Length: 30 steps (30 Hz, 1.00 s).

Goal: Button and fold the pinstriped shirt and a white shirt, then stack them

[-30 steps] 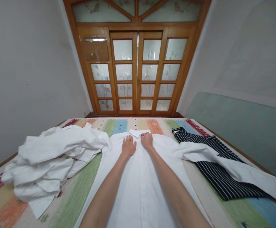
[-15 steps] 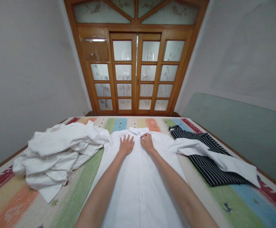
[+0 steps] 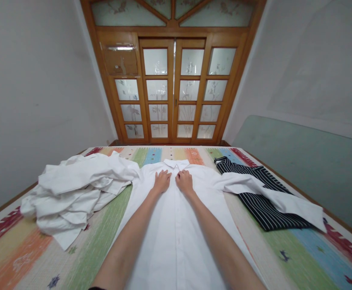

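A white collared shirt [image 3: 177, 225] lies front up on the patterned cloth, its collar [image 3: 176, 163] toward the door. Just below the collar, my left hand [image 3: 163, 181] rests on the left side of the button placket, its fingers bent and drawn together at the fabric. Close beside it, my right hand [image 3: 184, 181] is closed with curled fingers on the placket's right edge. A small button shows at the collar. What lies under the fingertips is hidden. The shirt's right sleeve stretches over a folded black-and-white striped garment [image 3: 263, 207].
A heap of white clothing [image 3: 76, 185] lies to the left, touching the shirt's left shoulder. The striped multicoloured cloth [image 3: 100, 225] covers the table. Beyond stand wooden doors with glass panes [image 3: 172, 88]. A pale green board [image 3: 299, 161] leans along the right wall.
My left hand has gone from spread fingers to bent ones and moved slightly toward the placket. My right hand has shifted a little left and its fingers have curled closer. The view has tilted slightly.
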Each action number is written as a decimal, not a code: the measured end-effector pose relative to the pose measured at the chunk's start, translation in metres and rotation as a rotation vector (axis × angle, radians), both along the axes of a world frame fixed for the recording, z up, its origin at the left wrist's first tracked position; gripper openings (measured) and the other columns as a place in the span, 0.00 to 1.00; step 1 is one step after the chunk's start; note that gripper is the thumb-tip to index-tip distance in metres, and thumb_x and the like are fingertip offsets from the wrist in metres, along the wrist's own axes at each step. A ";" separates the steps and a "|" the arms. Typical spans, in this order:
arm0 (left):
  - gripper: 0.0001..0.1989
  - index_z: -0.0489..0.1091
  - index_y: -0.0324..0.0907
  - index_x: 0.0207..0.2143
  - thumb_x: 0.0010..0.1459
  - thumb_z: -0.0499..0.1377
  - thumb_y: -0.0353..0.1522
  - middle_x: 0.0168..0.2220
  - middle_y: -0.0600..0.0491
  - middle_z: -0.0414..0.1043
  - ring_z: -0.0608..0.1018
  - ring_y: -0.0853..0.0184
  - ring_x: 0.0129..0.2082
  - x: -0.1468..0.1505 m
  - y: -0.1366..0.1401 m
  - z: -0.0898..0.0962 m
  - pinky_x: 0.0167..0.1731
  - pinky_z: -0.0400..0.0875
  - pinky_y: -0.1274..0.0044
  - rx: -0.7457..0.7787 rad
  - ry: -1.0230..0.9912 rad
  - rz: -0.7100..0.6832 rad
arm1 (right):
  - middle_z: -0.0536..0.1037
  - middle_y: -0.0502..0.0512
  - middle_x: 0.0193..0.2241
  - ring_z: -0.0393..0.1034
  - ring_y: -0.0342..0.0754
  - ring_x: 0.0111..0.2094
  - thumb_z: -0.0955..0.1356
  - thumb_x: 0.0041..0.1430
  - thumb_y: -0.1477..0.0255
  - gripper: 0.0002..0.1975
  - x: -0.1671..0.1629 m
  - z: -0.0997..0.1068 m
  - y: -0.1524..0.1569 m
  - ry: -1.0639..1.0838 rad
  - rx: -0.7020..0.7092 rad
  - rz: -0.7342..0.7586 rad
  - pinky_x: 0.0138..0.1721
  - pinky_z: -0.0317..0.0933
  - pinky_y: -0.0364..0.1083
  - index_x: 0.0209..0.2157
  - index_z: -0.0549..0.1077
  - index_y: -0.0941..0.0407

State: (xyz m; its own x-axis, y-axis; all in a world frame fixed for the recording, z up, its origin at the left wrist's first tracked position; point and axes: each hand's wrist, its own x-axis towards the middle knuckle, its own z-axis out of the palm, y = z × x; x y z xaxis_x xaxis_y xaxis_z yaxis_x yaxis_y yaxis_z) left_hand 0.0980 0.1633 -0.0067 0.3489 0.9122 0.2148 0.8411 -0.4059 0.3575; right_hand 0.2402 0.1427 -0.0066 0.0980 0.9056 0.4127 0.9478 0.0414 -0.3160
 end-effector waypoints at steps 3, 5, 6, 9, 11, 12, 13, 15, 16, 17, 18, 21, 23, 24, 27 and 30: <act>0.19 0.73 0.48 0.50 0.62 0.49 0.27 0.60 0.46 0.66 0.63 0.54 0.62 0.007 0.001 0.000 0.61 0.48 0.53 -0.007 -0.058 -0.049 | 0.77 0.60 0.36 0.65 0.52 0.42 0.62 0.59 0.77 0.11 0.007 -0.004 0.003 0.075 0.017 0.022 0.41 0.56 0.46 0.33 0.77 0.57; 0.18 0.75 0.47 0.48 0.61 0.51 0.26 0.58 0.46 0.68 0.65 0.55 0.61 0.013 0.003 0.000 0.61 0.50 0.53 0.003 -0.100 -0.061 | 0.77 0.58 0.35 0.65 0.51 0.40 0.63 0.57 0.79 0.11 0.010 -0.007 0.005 0.117 0.029 0.033 0.41 0.56 0.46 0.32 0.77 0.57; 0.18 0.75 0.46 0.48 0.61 0.51 0.26 0.57 0.46 0.68 0.67 0.55 0.59 0.015 0.004 0.000 0.61 0.51 0.54 0.009 -0.120 -0.064 | 0.77 0.58 0.34 0.65 0.51 0.40 0.63 0.56 0.79 0.11 0.011 -0.008 0.006 0.132 0.038 0.036 0.41 0.56 0.45 0.31 0.78 0.57; 0.16 0.76 0.45 0.45 0.58 0.54 0.25 0.54 0.47 0.72 0.70 0.58 0.56 0.021 0.008 -0.002 0.60 0.55 0.61 0.024 -0.196 -0.068 | 0.77 0.58 0.32 0.66 0.50 0.38 0.65 0.55 0.78 0.09 0.010 -0.009 0.009 0.162 0.067 0.021 0.40 0.56 0.44 0.28 0.78 0.57; 0.15 0.78 0.45 0.43 0.56 0.56 0.24 0.52 0.48 0.74 0.72 0.60 0.54 0.022 0.011 -0.002 0.59 0.59 0.66 0.029 -0.244 -0.063 | 0.77 0.58 0.29 0.66 0.50 0.36 0.67 0.54 0.73 0.07 0.008 -0.009 0.010 0.187 0.088 0.000 0.39 0.55 0.44 0.26 0.78 0.58; 0.15 0.78 0.45 0.42 0.55 0.57 0.24 0.51 0.49 0.75 0.73 0.61 0.53 0.022 0.013 -0.003 0.58 0.61 0.67 0.031 -0.259 -0.059 | 0.77 0.58 0.28 0.66 0.50 0.36 0.68 0.54 0.71 0.08 0.007 -0.009 0.011 0.200 0.099 -0.006 0.38 0.55 0.44 0.25 0.77 0.58; 0.15 0.78 0.45 0.41 0.55 0.57 0.24 0.50 0.50 0.75 0.73 0.61 0.52 0.023 0.014 -0.003 0.57 0.62 0.68 0.033 -0.268 -0.056 | 0.77 0.58 0.27 0.66 0.50 0.35 0.69 0.53 0.70 0.08 0.007 -0.010 0.011 0.213 0.111 -0.009 0.38 0.55 0.44 0.24 0.77 0.58; 0.14 0.78 0.45 0.40 0.54 0.58 0.24 0.48 0.50 0.76 0.74 0.62 0.51 0.023 0.015 -0.003 0.55 0.63 0.70 0.035 -0.274 -0.055 | 0.77 0.57 0.27 0.66 0.50 0.34 0.69 0.52 0.69 0.08 0.007 -0.011 0.012 0.232 0.131 -0.007 0.38 0.55 0.44 0.23 0.77 0.58; 0.14 0.79 0.45 0.40 0.54 0.58 0.24 0.47 0.50 0.77 0.75 0.63 0.50 0.023 0.015 -0.002 0.55 0.63 0.70 0.037 -0.277 -0.054 | 0.77 0.57 0.27 0.66 0.50 0.34 0.69 0.51 0.69 0.08 0.008 -0.012 0.013 0.239 0.137 -0.006 0.38 0.55 0.44 0.23 0.77 0.58; 0.13 0.79 0.45 0.39 0.55 0.59 0.25 0.47 0.50 0.77 0.75 0.63 0.50 0.023 0.015 -0.002 0.55 0.63 0.70 0.039 -0.277 -0.051 | 0.77 0.57 0.27 0.66 0.49 0.34 0.69 0.51 0.70 0.08 0.008 -0.014 0.014 0.249 0.141 -0.005 0.37 0.55 0.44 0.23 0.77 0.58; 0.12 0.79 0.45 0.39 0.55 0.59 0.25 0.46 0.50 0.77 0.75 0.62 0.50 0.024 0.014 -0.002 0.55 0.63 0.70 0.042 -0.278 -0.048 | 0.77 0.58 0.27 0.66 0.49 0.34 0.69 0.51 0.72 0.07 0.010 -0.015 0.015 0.262 0.141 -0.004 0.37 0.55 0.44 0.23 0.76 0.58; 0.10 0.79 0.45 0.38 0.56 0.59 0.27 0.46 0.50 0.76 0.74 0.61 0.49 0.027 0.012 -0.001 0.54 0.63 0.69 0.052 -0.260 -0.026 | 0.77 0.58 0.27 0.66 0.49 0.33 0.68 0.52 0.74 0.07 0.014 -0.019 0.018 0.303 0.132 0.011 0.37 0.55 0.44 0.22 0.76 0.58; 0.10 0.79 0.45 0.38 0.56 0.59 0.28 0.47 0.49 0.76 0.73 0.60 0.49 0.029 0.010 0.000 0.53 0.63 0.69 0.057 -0.229 -0.007 | 0.77 0.57 0.27 0.66 0.48 0.33 0.67 0.52 0.75 0.07 0.016 -0.020 0.020 0.320 0.128 0.020 0.38 0.56 0.44 0.23 0.76 0.58; 0.10 0.79 0.45 0.38 0.56 0.58 0.28 0.47 0.49 0.75 0.73 0.59 0.49 0.030 0.009 0.001 0.53 0.63 0.69 0.058 -0.211 0.001 | 0.77 0.57 0.27 0.66 0.48 0.33 0.67 0.52 0.75 0.07 0.017 -0.020 0.020 0.325 0.128 0.023 0.38 0.56 0.43 0.23 0.77 0.58; 0.10 0.79 0.44 0.38 0.57 0.58 0.28 0.45 0.48 0.75 0.72 0.58 0.49 0.034 0.008 0.006 0.51 0.64 0.68 0.053 -0.170 0.014 | 0.77 0.56 0.27 0.67 0.48 0.33 0.66 0.52 0.77 0.08 0.018 -0.021 0.021 0.346 0.124 0.034 0.38 0.57 0.43 0.24 0.77 0.58; 0.10 0.78 0.44 0.38 0.58 0.57 0.30 0.44 0.46 0.74 0.71 0.56 0.49 0.038 0.008 0.009 0.49 0.63 0.67 0.030 -0.142 0.038 | 0.78 0.56 0.28 0.67 0.48 0.34 0.64 0.51 0.79 0.10 0.019 -0.021 0.022 0.364 0.121 0.040 0.39 0.57 0.43 0.24 0.77 0.58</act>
